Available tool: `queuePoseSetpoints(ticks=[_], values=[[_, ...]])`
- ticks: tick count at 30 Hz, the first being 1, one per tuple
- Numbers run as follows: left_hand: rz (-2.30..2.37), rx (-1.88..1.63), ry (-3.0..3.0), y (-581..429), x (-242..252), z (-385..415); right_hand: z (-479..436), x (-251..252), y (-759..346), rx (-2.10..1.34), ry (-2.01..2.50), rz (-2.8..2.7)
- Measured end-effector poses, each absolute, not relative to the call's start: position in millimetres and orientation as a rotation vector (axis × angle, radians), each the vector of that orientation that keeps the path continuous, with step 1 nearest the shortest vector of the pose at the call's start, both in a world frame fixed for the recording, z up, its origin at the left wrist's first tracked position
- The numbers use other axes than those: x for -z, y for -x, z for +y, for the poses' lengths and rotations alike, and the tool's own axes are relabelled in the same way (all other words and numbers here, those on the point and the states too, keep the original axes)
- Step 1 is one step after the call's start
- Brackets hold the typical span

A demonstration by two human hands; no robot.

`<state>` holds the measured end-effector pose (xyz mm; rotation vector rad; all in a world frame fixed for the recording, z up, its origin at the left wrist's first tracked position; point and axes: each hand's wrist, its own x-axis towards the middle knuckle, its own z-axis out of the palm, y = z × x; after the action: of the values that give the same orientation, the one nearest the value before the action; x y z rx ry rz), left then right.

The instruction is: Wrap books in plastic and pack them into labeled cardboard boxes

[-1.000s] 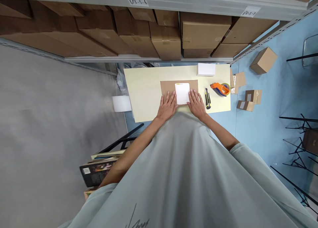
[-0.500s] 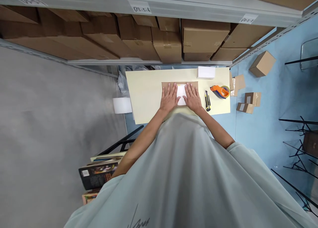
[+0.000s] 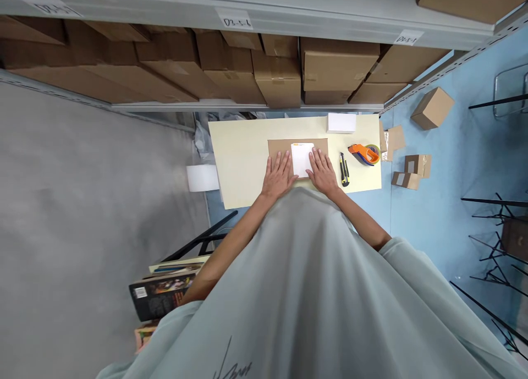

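Observation:
A brown cardboard piece, perhaps a flat box point(image 3: 280, 144), lies on the pale yellow tabletop point(image 3: 243, 159) in front of me. On its middle sits a white label point(image 3: 302, 160) with a small orange mark along its top edge. My left hand point(image 3: 279, 175) rests flat, palm down, on the left part of the cardboard, beside the label. My right hand point(image 3: 322, 172) also lies flat, its fingertips near the label's right edge. Both hands have their fingers stretched out and grip nothing. To the right lie a yellow and black utility knife point(image 3: 344, 169) and an orange tape dispenser point(image 3: 363, 154).
A white block or paper stack point(image 3: 341, 122) stands at the table's back edge. Behind it rises a metal shelf point(image 3: 264, 22) full of cardboard boxes point(image 3: 277, 82). A white roll point(image 3: 202, 178) is at the left table edge. Several cartons point(image 3: 417, 164) lie on the blue floor at right.
My hands have slid down toward me and slightly apart, uncovering more of the white label. The cardboard, knife and tape dispenser stay where they were.

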<state>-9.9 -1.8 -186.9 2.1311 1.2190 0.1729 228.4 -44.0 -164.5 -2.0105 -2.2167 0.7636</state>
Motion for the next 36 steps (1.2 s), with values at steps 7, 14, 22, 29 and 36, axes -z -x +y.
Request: queuePoseSetpoints(ticks=[7, 14, 22, 29, 36], values=[[1.259, -0.158, -2.088, 40.5, 179.1, -29.5, -58.5, 158.2, -231.9, -0.819, 1.961, -2.210], [1.267, -0.226, -1.989, 66.0, 186.0, -29.9, -67.9, 161.3, -258.5, -0.876, 1.969, -2.067], [1.519, -0.329, -1.344, 66.2, 219.4, -44.6, -105.8, 193.6, -277.3, -1.312, 1.967, -1.496], [1.524, -0.602, -1.301, 56.6, 186.3, -32.7, -92.3, 168.1, -271.1, -1.010, 2.002, -1.449], [1.769, -0.616, -1.366, 51.0, 166.0, -5.0, -54.4, 145.3, -273.1, -0.809, 2.131, -1.434]])
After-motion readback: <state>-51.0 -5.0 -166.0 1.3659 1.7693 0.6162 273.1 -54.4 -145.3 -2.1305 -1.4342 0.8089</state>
